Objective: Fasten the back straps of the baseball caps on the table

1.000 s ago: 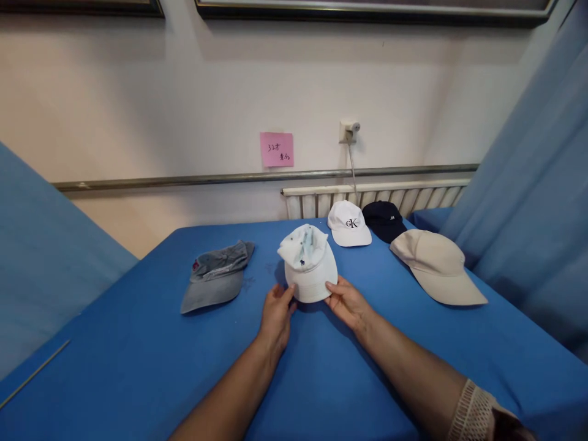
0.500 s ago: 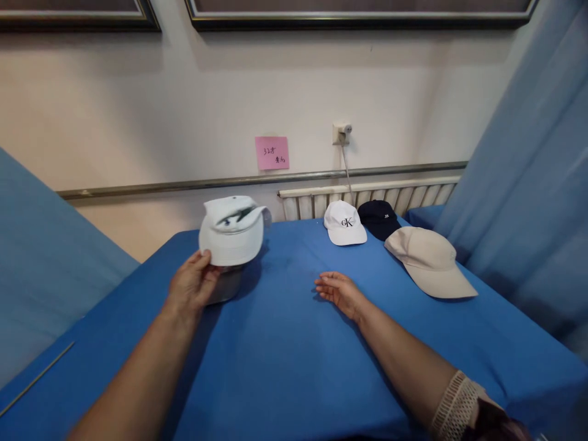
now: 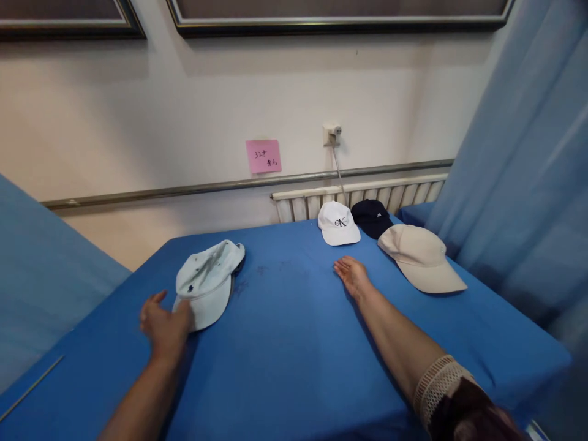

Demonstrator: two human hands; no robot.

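A pale blue cap (image 3: 206, 275) with a small dark emblem lies at the left of the blue-covered table, its brim toward me. A dark edge, apparently of another cap, shows from beneath its right side. My left hand (image 3: 165, 321) is at the left end of the brim, fingers apart and slightly blurred, gripping nothing. Farther right, my right hand (image 3: 353, 277) rests on the cloth with its fingers loosely stretched. Just beyond it sits a white cap (image 3: 339, 225) with black letters. A navy cap (image 3: 373, 218) and a beige cap (image 3: 420, 257) are to its right.
The blue cloth (image 3: 285, 343) covers the table up to the wall. Behind it are a radiator (image 3: 301, 208), a metal rail (image 3: 184, 188), a plugged socket (image 3: 331, 135) and a pink note (image 3: 263, 156). Blue curtains (image 3: 509, 202) hang at both sides. A thin stick (image 3: 32, 387) lies at left.
The pale blue cap has come down from my left hand onto the dark cap at the left. My left hand has let go and moved down and left. The view has shifted slightly.
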